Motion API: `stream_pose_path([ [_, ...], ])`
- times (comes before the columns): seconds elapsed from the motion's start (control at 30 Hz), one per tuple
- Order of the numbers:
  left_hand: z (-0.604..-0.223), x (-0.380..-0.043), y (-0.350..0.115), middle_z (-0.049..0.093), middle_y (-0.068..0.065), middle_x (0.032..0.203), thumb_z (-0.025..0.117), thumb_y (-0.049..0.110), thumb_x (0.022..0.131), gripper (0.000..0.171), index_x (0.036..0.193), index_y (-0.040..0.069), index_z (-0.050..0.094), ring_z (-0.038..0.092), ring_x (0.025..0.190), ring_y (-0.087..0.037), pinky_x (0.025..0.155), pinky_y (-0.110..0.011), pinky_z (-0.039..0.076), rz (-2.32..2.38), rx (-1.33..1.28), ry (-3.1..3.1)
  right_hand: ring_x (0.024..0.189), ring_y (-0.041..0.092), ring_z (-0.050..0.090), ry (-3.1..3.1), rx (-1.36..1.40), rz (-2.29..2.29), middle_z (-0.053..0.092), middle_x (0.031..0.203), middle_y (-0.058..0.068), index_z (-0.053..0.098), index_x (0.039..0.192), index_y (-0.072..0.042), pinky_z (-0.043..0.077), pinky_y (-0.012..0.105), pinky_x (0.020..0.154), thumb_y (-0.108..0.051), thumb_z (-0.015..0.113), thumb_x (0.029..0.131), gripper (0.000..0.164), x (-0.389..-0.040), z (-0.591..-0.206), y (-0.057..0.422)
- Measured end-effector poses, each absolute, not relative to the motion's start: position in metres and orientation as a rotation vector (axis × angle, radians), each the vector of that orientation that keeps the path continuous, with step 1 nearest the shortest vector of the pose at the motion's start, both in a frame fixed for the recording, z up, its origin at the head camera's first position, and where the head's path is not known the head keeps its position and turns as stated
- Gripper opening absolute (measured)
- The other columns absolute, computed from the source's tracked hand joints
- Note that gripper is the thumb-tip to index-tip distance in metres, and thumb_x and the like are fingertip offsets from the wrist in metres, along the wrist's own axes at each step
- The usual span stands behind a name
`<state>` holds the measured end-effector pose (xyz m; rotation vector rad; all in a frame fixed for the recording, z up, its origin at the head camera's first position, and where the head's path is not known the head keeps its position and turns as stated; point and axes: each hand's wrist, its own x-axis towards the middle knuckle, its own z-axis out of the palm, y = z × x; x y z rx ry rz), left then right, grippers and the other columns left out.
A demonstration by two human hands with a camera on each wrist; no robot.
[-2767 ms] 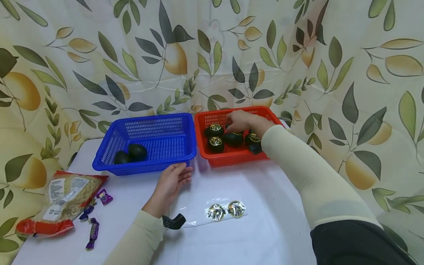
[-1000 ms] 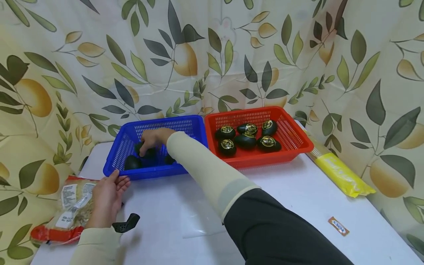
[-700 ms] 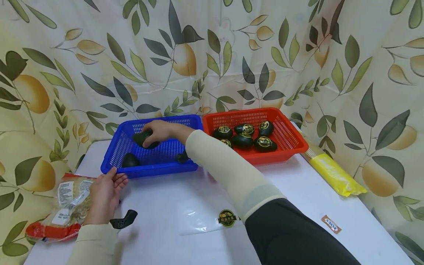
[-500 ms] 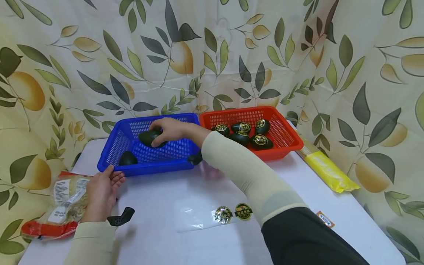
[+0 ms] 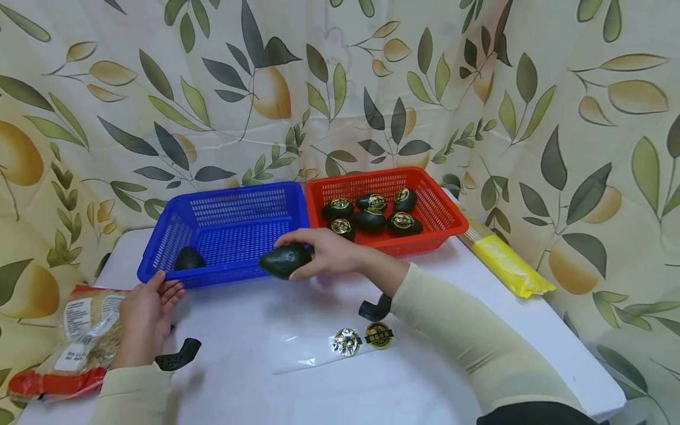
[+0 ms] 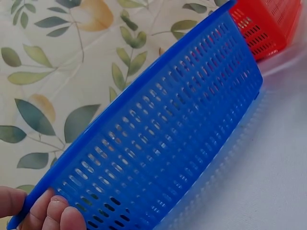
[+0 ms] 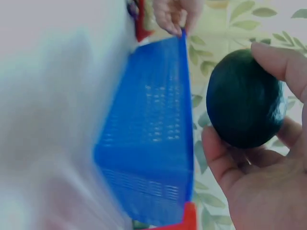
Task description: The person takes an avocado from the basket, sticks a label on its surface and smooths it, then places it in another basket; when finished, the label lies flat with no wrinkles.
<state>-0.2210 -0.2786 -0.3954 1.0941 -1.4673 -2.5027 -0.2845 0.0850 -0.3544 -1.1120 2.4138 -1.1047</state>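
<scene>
My right hand (image 5: 332,255) grips a dark green avocado (image 5: 285,261) just off the front right corner of the blue basket (image 5: 223,274). Thumb and fingers wrap the avocado (image 7: 244,98) in the right wrist view, and no sticker shows on it. With thumb and fingers on either side of the rim, my left hand (image 5: 149,313) pinches the blue basket's front left corner. Inside that basket lies one plain avocado (image 5: 189,258). Several avocados with gold-and-black stickers, one of them a stickered avocado (image 5: 405,223), sit in the red basket (image 5: 446,230) alongside.
On the white table (image 5: 239,378) lies a clear sheet (image 5: 297,348) with two round stickers (image 5: 379,334). A red-ended bag of grain-like food (image 5: 79,342) is beside my left forearm. Past the red basket is a yellow packet (image 5: 510,265). A patterned curtain hangs behind.
My right hand went from the red basket into the blue one, picked up an avocado and brought it out rightward. My left hand moved left along the blue basket to its corner.
</scene>
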Motion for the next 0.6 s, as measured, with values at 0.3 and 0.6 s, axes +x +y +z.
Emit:
stream_pose_path([
  [0.3,-0.397,-0.220,-0.280,0.071,0.003,0.090,0.061,0.037,0.103,0.028,0.124,0.021,0.050,0.071,0.088,-0.012,0.077,-0.026,0.063,-2.481,1.075,-1.469,0.126,0.018,0.056,2.536,-1.114,-1.011,0.061,0.138,-0.001,0.056,0.142,-0.019,0.053,0.037,0.104,-0.029,0.084,0.087,0.063,-0.243,-0.392,0.095],
  [0.6,-0.398,-0.221,-0.277,0.070,0.004,0.093,0.058,0.036,0.105,0.026,0.124,0.022,0.049,0.071,0.089,-0.012,0.079,-0.026,0.062,-2.464,1.077,-1.490,0.121,0.022,0.060,2.678,-0.881,-0.922,0.063,0.135,0.005,0.058,0.141,-0.015,0.050,0.042,0.105,-0.033,0.087,0.084,0.066,-0.249,-0.440,0.088],
])
